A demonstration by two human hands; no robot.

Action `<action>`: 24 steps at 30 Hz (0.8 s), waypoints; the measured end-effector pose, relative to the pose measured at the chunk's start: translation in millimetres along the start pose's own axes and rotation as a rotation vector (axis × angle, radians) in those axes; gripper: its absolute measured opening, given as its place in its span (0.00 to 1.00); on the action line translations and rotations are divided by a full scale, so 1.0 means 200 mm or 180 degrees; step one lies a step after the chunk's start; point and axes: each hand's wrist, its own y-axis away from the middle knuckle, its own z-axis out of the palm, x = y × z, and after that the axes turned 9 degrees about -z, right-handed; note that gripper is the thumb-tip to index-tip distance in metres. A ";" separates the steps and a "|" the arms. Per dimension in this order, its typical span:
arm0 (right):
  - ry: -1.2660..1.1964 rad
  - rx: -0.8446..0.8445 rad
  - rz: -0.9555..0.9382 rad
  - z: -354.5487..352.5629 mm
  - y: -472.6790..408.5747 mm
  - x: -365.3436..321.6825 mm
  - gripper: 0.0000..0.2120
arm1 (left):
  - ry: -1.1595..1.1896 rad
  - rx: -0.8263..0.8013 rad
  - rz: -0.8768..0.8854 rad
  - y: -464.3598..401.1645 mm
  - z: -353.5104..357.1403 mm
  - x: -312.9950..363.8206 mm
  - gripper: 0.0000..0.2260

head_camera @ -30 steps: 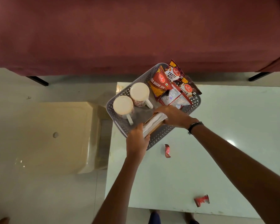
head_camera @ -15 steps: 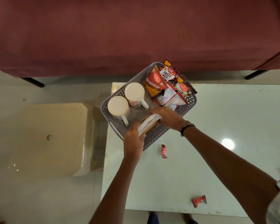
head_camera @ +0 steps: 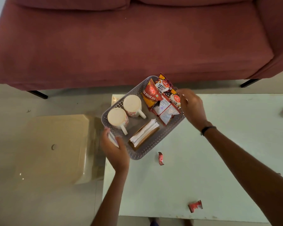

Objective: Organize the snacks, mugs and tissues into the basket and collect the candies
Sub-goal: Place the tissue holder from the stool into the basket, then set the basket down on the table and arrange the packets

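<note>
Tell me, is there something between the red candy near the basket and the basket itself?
Nothing visible blocks it. The red-wrapped candy lies on bare pale tabletop just outside the grey perforated plastic basket, near its closest corner.

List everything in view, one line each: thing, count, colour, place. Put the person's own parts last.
basket: 1, grey, perforated, at the table's far left corner
mugs: 2, cream with red print, in the basket's left half
tissues: 1 stack, white on a brown holder, in the basket's near part
snack packets: several, red and dark, in the basket's far right part
candies: 3 in view, red wrappers, loose on the table
table: 1, pale green, glossy
sofa: 1, maroon, beyond the table
stool: 1, cream, on the floor left of the table
wristband: 1, black, right wrist
left hand: gripping the basket's near left rim
right hand: at the basket's far right rim
</note>
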 end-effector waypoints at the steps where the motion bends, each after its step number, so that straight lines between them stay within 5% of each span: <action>1: -0.0064 0.0117 0.0336 0.01 -0.04 0.05 0.11 | 0.0103 0.0106 -0.0416 -0.02 0.01 -0.01 0.18; 5: -0.0264 -0.0052 0.1495 0.06 -0.16 0.23 0.14 | 0.0019 0.0068 -0.1657 -0.06 0.02 -0.06 0.23; 9: -0.0075 -0.0779 0.1590 0.11 -0.21 0.34 0.13 | -0.0237 -0.0225 -0.2045 -0.04 0.05 -0.08 0.22; 24: -0.0567 -0.1684 0.1561 0.14 -0.26 0.37 0.12 | -0.0513 -0.0715 -0.1928 -0.07 0.10 -0.15 0.09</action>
